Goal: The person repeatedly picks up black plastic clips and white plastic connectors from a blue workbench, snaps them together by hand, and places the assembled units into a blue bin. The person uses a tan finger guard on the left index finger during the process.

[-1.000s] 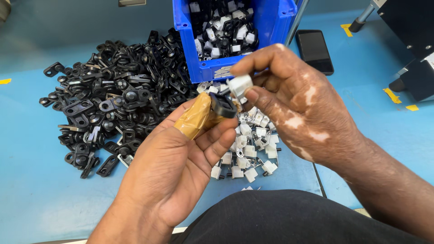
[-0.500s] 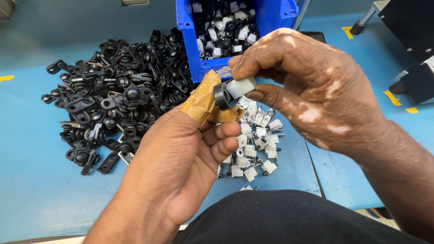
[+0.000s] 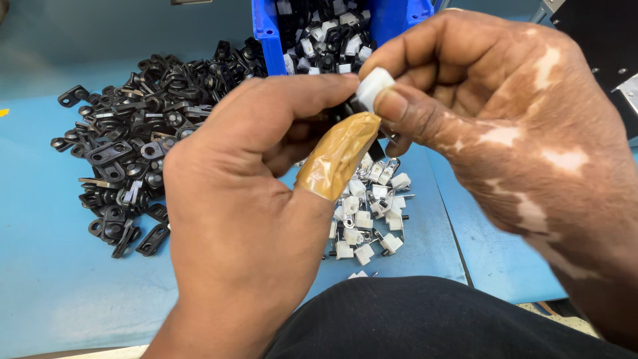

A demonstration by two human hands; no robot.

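My left hand [image 3: 246, 199] is raised close to the camera, its thumb wrapped in tan tape [image 3: 339, 156]. Its fingers pinch a small black plastic part [image 3: 345, 110], mostly hidden behind them. My right hand [image 3: 505, 126] meets it from the right and grips a small white clip [image 3: 372, 88] between thumb and forefinger, pressed against the black part. Below the hands lies a small heap of white clips [image 3: 369, 213] on the blue table.
A large pile of black plastic brackets [image 3: 143, 139] covers the blue table [image 3: 46, 279] at left. A blue bin [image 3: 266, 30] holding joined black-and-white pieces stands at the back. A black machine [image 3: 605, 40] is at the right edge. My dark-clothed lap [image 3: 425, 319] fills the bottom.
Both hands have risen toward the camera and closed together. The white clip now presses against the black part, and the hands cover more of the clip heap.
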